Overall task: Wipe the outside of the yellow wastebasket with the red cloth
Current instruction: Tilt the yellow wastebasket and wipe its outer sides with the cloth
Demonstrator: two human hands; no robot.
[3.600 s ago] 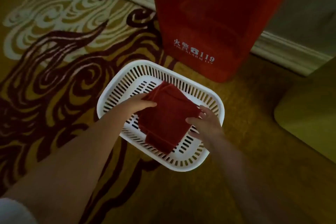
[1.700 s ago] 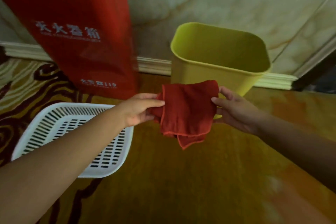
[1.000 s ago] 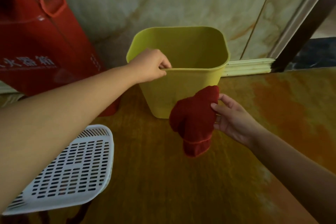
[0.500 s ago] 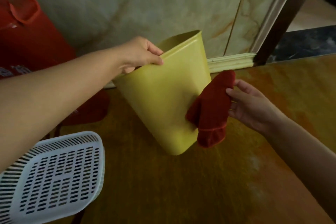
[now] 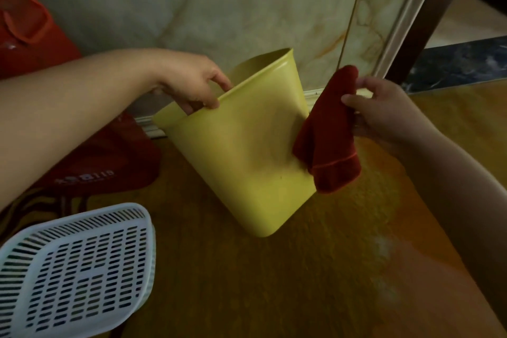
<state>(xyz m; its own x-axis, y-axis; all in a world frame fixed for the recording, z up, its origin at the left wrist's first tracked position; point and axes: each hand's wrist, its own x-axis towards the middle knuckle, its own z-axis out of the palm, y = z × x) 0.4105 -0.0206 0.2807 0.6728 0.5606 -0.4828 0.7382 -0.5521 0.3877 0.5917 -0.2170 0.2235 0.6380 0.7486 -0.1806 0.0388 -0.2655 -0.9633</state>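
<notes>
The yellow wastebasket (image 5: 241, 151) sits at the centre of the view, tipped with its open mouth toward eleven o'clock and its base toward five o'clock, apparently lifted off the orange floor (image 5: 315, 269) or barely touching it. The left hand (image 5: 192, 85) pinches the near rim, fingers curled inside and thumb outside, so the bin hangs from that one edge; it looks like thin, empty moulded plastic, light enough for this, stiff but likely to flex and swing under pressure. The smooth wall probably offers little friction, so the rim is the sensible place to hold. The right hand (image 5: 384, 110), at three o'clock of the bin, is closed on the upper part of the red cloth (image 5: 326, 134), which droops limp and folded against the bin's right side wall, its hemmed end hanging free. Soft as it is, the cloth likely needs a flat palm behind it. A white slotted basket (image 5: 74, 269) lies at seven o'clock, well apart.
</notes>
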